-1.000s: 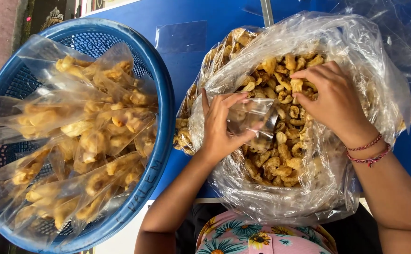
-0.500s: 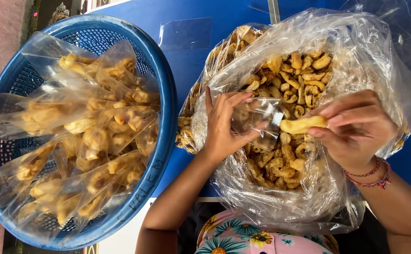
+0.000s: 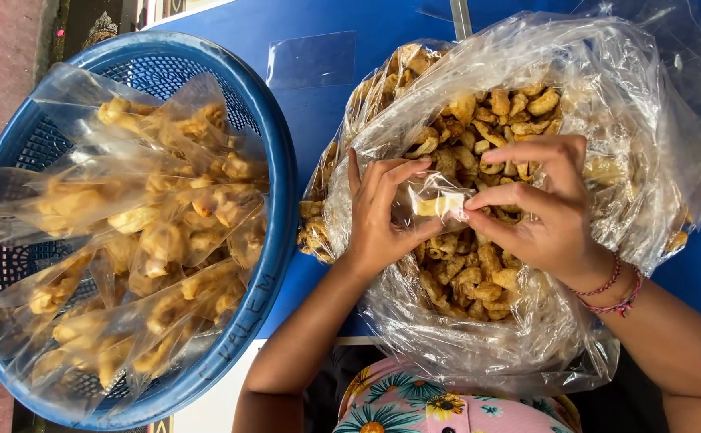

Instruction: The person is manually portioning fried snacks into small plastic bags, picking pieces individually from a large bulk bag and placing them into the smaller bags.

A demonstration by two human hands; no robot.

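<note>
A small clear plastic bag (image 3: 438, 204) with one pale fried snack inside sits above the large clear plastic sack of golden fried snacks (image 3: 478, 265); left hand (image 3: 382, 216) and right hand (image 3: 539, 208) pinch it. Blue table (image 3: 318, 104), round blue plastic basket (image 3: 274, 144) alongside

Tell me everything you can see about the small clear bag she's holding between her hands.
The small clear bag is thin, glossy plastic, crumpled and held open over the big bag of fried snacks. The left hand grips its left side; the right hand pinches its right edge, pushing in a pale yellow snack piece. It looks nearly empty otherwise.
</note>
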